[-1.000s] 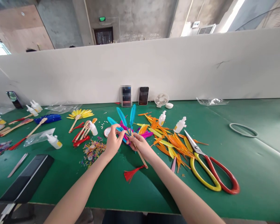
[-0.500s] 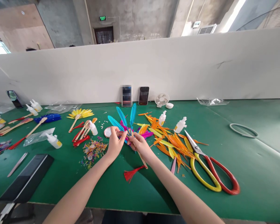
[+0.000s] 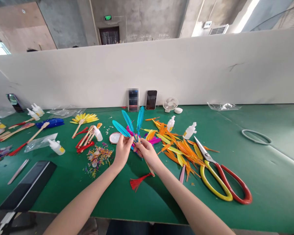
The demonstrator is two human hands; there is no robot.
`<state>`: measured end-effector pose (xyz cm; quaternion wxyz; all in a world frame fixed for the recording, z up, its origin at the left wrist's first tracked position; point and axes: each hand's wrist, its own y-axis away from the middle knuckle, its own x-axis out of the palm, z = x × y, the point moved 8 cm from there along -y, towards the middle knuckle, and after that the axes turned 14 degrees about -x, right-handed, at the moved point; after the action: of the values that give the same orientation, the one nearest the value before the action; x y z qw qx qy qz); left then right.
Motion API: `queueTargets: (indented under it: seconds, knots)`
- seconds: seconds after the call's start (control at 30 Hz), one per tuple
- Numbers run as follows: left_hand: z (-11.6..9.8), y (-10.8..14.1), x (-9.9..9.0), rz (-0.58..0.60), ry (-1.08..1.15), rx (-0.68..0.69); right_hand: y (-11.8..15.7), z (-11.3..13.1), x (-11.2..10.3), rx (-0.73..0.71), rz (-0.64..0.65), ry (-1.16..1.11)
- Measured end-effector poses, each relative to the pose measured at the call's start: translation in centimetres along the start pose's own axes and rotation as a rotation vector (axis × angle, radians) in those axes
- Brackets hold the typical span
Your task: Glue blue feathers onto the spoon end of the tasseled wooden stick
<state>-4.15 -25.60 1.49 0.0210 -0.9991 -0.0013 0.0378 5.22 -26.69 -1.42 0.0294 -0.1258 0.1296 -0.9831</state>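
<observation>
Three blue feathers point(image 3: 128, 122) fan upward from between my two hands. My left hand point(image 3: 123, 148) pinches at the base of the blue feathers, its fingertips close to my other hand. My right hand point(image 3: 147, 150) is closed on a wooden stick point(image 3: 151, 170) that slants down beneath it, with a red tassel point(image 3: 138, 182) at its lower end. Behind the hands lie magenta feathers point(image 3: 154, 140), partly covered. A round white dish point(image 3: 114, 138) sits just left of the feathers. My fingers hide where feathers and stick meet.
Orange and yellow feathers point(image 3: 186, 150) lie right of my hands, beside large scissors point(image 3: 217, 173). Glue bottles point(image 3: 189, 131), a small fan point(image 3: 170, 104) and a phone point(image 3: 151, 100) stand behind. Leftward are coloured scraps point(image 3: 98, 158), a yellow feather fan point(image 3: 84, 119) and a black box point(image 3: 28, 186).
My left hand has shifted slightly right and down, showing more of the white dish. The blue feathers have barely moved, and my right hand keeps its grip.
</observation>
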Motion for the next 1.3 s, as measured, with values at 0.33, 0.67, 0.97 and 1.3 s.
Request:
queueTargets:
  seconds: [0.33,0.67,0.97,1.3]
  knots:
    - [-0.06,0.11,-0.32,-0.018,0.045,-0.008,0.10,0.05,0.36,-0.001,0.039,-0.014]
    - [-0.20,0.17,-0.63,-0.057,0.040,0.019,0.15,-0.02,0.49,0.009,0.033,-0.038]
    - [-0.20,0.14,-0.60,-0.063,0.044,0.009,0.25,-0.01,0.43,-0.005,0.026,-0.034]
    - [-0.38,0.08,0.00,0.018,0.058,-0.033,0.22,0.01,0.20,0.034,0.008,-0.046]
